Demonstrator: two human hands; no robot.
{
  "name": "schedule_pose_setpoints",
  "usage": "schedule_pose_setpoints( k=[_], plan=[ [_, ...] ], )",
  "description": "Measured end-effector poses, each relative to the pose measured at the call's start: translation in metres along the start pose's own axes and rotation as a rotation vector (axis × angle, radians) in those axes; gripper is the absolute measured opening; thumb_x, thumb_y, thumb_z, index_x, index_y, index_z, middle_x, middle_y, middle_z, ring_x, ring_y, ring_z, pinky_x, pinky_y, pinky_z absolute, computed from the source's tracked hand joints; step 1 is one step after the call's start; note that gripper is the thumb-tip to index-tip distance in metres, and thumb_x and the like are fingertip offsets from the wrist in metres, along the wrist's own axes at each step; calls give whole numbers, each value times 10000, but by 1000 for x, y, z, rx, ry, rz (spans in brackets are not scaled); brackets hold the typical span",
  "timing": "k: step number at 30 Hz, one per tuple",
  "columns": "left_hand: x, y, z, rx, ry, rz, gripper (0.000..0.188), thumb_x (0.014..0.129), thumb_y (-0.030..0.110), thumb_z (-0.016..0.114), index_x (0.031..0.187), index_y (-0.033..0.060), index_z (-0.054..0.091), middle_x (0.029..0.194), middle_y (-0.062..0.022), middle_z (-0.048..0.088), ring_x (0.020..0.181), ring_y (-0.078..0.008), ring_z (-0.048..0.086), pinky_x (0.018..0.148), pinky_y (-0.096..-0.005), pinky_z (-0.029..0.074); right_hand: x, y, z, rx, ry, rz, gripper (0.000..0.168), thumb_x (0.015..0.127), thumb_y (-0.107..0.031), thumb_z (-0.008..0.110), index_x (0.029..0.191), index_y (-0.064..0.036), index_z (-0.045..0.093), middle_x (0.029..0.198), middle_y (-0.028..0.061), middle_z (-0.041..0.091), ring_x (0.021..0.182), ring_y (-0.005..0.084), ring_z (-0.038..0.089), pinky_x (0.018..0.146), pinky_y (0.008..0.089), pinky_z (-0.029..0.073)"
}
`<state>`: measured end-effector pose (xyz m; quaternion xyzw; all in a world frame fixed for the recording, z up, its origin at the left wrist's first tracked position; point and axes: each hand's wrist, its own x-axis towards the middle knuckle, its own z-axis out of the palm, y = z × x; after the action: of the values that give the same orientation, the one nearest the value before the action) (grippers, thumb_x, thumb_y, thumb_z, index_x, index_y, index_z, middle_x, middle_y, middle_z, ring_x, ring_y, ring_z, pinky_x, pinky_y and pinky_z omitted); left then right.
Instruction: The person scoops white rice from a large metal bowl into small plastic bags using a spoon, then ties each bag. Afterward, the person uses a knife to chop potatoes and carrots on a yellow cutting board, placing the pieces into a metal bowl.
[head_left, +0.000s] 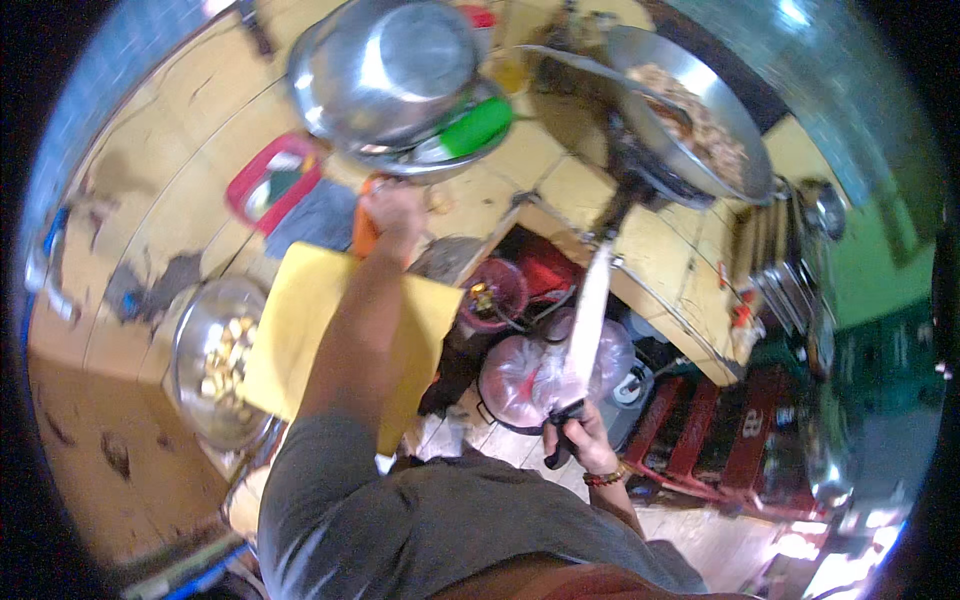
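Note:
My right hand (591, 444) grips the black handle of a large kitchen knife (591, 322); its broad bright blade points away from me, over the gap beside the counter. My left arm reaches across a yellow cutting board (296, 330). At its end my left hand (394, 204) is blurred and rests on or around an orange object (365, 229), whose kind I cannot make out. A grey-blue cloth (319, 217) and a pink-rimmed container (238, 187) lie left of that hand. Left of the board, a metal bowl (187, 375) holds pale cut chunks.
An upturned metal basin (382, 60) sits beyond my left hand, with a green item (476, 129) under its edge. A wok (630, 56) of cooked food stands at the far right, a ladle in it. Below the counter are filled plastic bags (517, 375) and red crates (720, 435).

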<state>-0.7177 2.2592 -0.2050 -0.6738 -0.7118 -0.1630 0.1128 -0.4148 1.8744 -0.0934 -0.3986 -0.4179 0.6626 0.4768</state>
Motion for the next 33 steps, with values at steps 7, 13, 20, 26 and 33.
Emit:
schedule_pose_setpoints(
  k=[7, 13, 20, 26, 33],
  plan=[
    [-46, -3, -154, -216, -97, 23, 423, 744, 212, 717, 1128, 58, 629, 1180, -170, 554, 1158, -346, 492, 949, -474, 408, 48, -29, 18, -108, -142, 55, 253, 991, -136, 518, 1218, -30, 485, 700, 17, 558, 531, 110, 575, 535, 263, 469],
    [-164, -122, -192, -1107, -322, -156, 456, 668, 8, 746, 1110, 47, 641, 1100, -172, 572, 1043, -371, 526, 917, -429, 445, 81, -5, 71, -288, -143, 205, 320, 1022, -214, 446, 1308, -73, 422, 609, -4, 517, 468, 102, 542, 469, 271, 461],
    [-244, -177, -222, -613, -273, 273, 400, 728, -33, 647, 1119, 51, 654, 1157, -170, 633, 1075, -363, 599, 963, -405, 479, 123, 4, 164, -740, -322, 193, 301, 1001, -243, 458, 1224, -42, 466, 589, 59, 564, 472, 154, 590, 467, 321, 498],
    [-272, -178, -233, -729, -93, 35, 315, 725, 23, 723, 1032, 40, 656, 1042, -140, 659, 971, -327, 632, 853, -380, 517, 145, 25, 187, -1266, -480, -168, 218, 953, -178, 486, 1103, -27, 436, 663, 226, 603, 607, 406, 626, 571, 485, 490],
    [-283, -172, -202, -694, 62, -33, 238, 742, 75, 755, 961, 16, 681, 958, -124, 683, 902, -299, 661, 795, -357, 537, 142, 14, 209, -1559, -595, -164, 196, 920, -158, 510, 1051, -52, 410, 657, 238, 593, 641, 444, 608, 579, 534, 464]
  ],
)
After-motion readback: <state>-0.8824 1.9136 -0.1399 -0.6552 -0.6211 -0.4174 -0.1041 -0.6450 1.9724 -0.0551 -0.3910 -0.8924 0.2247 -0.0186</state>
